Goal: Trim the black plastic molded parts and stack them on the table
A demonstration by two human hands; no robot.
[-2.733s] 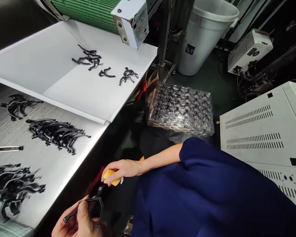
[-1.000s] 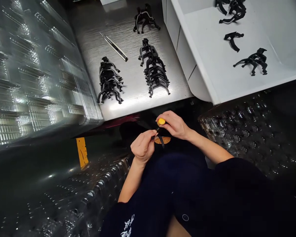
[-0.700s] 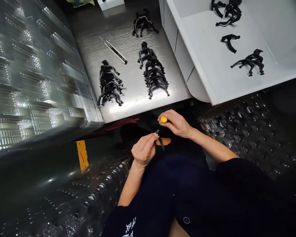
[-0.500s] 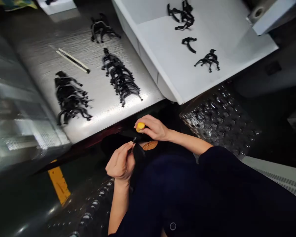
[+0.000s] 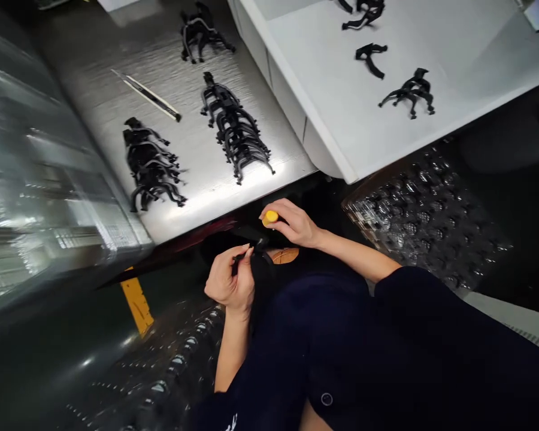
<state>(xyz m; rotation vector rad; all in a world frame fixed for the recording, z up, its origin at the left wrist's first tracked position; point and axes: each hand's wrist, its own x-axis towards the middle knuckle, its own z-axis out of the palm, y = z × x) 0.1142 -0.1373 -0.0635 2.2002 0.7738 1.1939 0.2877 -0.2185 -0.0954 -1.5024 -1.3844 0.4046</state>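
Low in front of my body, my left hand (image 5: 230,281) pinches a small black curved plastic part (image 5: 262,242), partly lost against the dark background. My right hand (image 5: 300,226) is wrapped round a tool with a yellow handle (image 5: 271,218). Its working end is too small and dark to make out. The two hands are a short way apart, just below the metal table's front edge. On the metal table (image 5: 101,96), similar black branched parts are nested in rows, one row (image 5: 236,129) near the middle and another row (image 5: 155,164) at the left.
A slim cutter-like tool (image 5: 150,99) lies on the metal table beside another black cluster (image 5: 203,33). To the right, a white tray (image 5: 305,66) holds loose black parts (image 5: 411,93). Clear bubbled plastic (image 5: 413,221) lies below it. Shiny plastic sheeting (image 5: 40,179) stands at the left.
The whole view has shifted, so the table and tray appear further right and higher. My left hand has turned slightly, and more of the black part shows. Both hands keep their holds.
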